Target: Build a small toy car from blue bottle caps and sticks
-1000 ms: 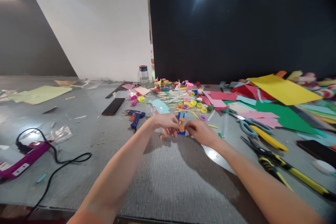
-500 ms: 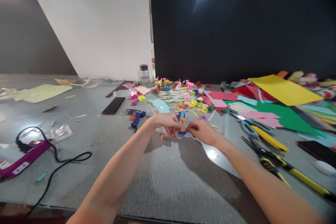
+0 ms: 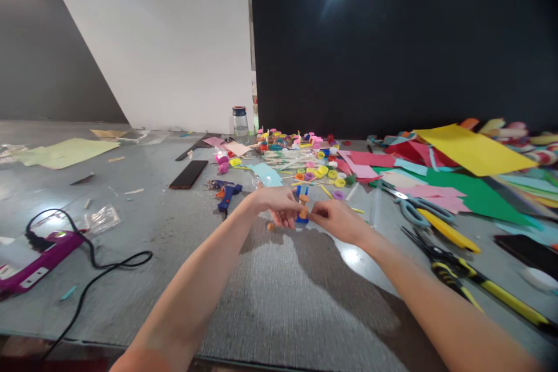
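Both my hands meet over the middle of the grey table (image 3: 270,302). My left hand (image 3: 275,203) and my right hand (image 3: 335,218) pinch a small orange piece (image 3: 303,211) between their fingertips. Just under it stands a small blue piece (image 3: 301,220), partly hidden by my fingers. A tiny orange bit (image 3: 270,226) lies on the table below my left hand. Behind the hands lies a scatter of coloured bottle caps (image 3: 320,173) and thin sticks (image 3: 288,158).
A blue glue gun (image 3: 227,193) and a black phone (image 3: 188,174) lie left of my hands. Scissors (image 3: 418,209), yellow-handled cutters (image 3: 475,279) and coloured paper sheets (image 3: 462,186) fill the right side. A purple glue gun (image 3: 39,256) with black cable sits near left. A jar (image 3: 239,121) stands behind.
My hands have stayed together on the orange piece, shifting only slightly. The camera has tilted a little.
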`<state>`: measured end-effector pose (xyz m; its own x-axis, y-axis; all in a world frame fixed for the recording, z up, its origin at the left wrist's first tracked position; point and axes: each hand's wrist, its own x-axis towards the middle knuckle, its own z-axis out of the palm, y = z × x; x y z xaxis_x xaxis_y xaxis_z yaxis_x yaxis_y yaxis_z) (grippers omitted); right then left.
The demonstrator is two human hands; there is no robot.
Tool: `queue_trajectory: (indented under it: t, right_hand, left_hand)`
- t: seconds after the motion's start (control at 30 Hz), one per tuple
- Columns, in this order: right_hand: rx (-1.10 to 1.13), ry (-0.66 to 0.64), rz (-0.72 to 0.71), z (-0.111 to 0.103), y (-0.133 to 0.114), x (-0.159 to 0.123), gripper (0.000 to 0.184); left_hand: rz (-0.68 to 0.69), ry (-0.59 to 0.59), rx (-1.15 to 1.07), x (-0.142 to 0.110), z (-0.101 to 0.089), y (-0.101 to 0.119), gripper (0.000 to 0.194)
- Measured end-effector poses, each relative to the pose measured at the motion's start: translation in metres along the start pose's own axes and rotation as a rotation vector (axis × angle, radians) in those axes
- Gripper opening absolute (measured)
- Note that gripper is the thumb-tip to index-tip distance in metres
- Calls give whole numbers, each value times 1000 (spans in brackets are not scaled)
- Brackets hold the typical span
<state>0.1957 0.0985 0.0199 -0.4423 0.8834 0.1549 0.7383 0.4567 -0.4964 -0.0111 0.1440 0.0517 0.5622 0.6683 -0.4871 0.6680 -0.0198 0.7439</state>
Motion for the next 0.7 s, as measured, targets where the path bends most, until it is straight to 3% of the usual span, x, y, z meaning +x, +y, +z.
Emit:
queue_trajectory:
  t: [0.3,0.7]
  right_hand:
    - [-595,81,-301,11,-4,-5,17]
    - [-615,86,-351,7,-1,-4,24]
  left_hand:
    - [24,-103,-25,9,-2,-10,20]
    - [2,-74,-22,6,2,-5,16]
